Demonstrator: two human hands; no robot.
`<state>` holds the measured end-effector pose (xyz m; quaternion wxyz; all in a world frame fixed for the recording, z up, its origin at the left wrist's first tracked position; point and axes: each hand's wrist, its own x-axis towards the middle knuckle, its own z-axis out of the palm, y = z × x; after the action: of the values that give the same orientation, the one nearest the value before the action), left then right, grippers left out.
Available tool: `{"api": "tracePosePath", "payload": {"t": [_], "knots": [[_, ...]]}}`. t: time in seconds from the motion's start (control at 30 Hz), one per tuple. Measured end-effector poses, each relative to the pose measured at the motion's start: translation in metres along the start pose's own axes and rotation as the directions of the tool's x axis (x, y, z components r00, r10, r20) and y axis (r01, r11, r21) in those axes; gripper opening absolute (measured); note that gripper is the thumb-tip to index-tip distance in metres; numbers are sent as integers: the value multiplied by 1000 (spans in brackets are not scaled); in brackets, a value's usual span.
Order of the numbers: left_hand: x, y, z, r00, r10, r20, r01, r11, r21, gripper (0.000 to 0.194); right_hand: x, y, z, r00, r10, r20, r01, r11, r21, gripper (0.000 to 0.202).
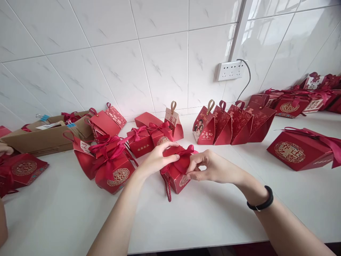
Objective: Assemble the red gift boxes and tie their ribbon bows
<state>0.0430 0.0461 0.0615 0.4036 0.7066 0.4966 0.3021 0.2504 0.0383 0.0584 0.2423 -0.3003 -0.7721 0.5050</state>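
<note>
A red gift box (178, 182) with a gold round emblem and a red cord handle stands on the white table, between my two hands. Across its top lies a red ribbon bow (182, 158). My left hand (162, 156) rests on the box's upper left side, thumb over the ribbon and fingers apart. On the right side, my right hand (206, 167) has thumb and fingertips bent together at the bow's edge, pinching the ribbon. A black band circles my right wrist.
Red boxes with bows (115, 174) stand at left, beside a cardboard tray (50, 140). Behind are more boxes and a row of pointed red boxes (222, 126). One large box (298, 149) sits at right. Another person's hand (5, 148) shows at far left.
</note>
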Motion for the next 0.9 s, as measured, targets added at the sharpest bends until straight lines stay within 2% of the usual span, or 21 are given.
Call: {"api": "tracePosePath", "payload": {"t": [0.27,0.57,0.9], "knots": [[-1,1,1,1000,-11,14,11,1000,-11,32,-2,-6,2,1000,-10,9,10,999,-52,17],[1,0,1,999,-11,38,12,1000,-26,33,-2,0,0,999,-5,37,6,999,-48,16],[0,2,1,999,-13,50,15,999,-47,36,-3,0,2,997,-17,76,13,999,50,16]]}}
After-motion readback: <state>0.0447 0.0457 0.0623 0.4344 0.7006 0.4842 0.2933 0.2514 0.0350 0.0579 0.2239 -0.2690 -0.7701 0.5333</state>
